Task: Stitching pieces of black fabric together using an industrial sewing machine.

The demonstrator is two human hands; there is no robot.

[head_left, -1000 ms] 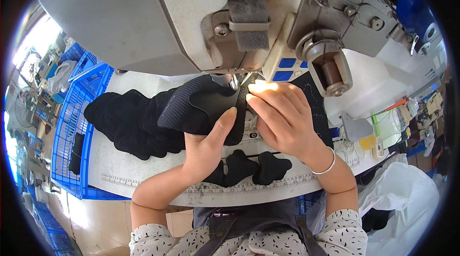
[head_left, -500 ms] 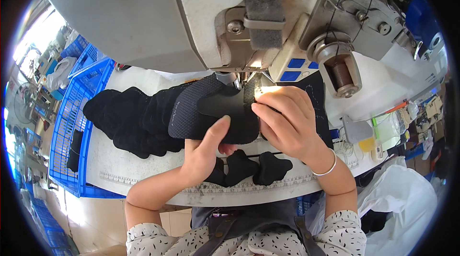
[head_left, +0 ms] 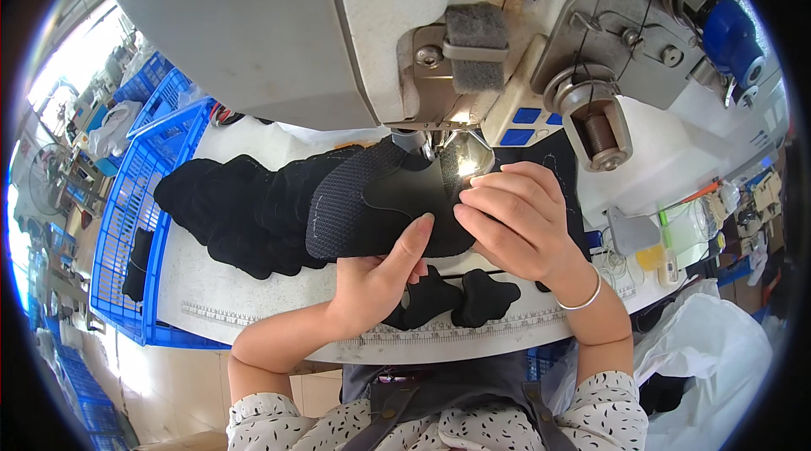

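Observation:
A black mesh shoe-upper piece (head_left: 351,206) with a smooth black overlay (head_left: 414,198) lies under the head of a grey sewing machine (head_left: 338,29). My left hand (head_left: 380,278) grips the piece's near edge from below, thumb on top. My right hand (head_left: 519,219) presses its right side with the fingertips close to the lit needle area (head_left: 460,160). A pile of black upper pieces (head_left: 228,210) lies to the left on the white table (head_left: 245,307).
Two small black cut pieces (head_left: 460,299) rest on the table's ruler strip by my wrists. A blue plastic crate (head_left: 127,214) stands at the left. The machine's handwheel and thread parts (head_left: 596,117) are at the right, a white plastic bag (head_left: 718,350) lower right.
The piece has been turned and slid leftward under the machine head, showing more mesh. My left thumb has moved up onto its near edge; my right hand has stayed by the needle.

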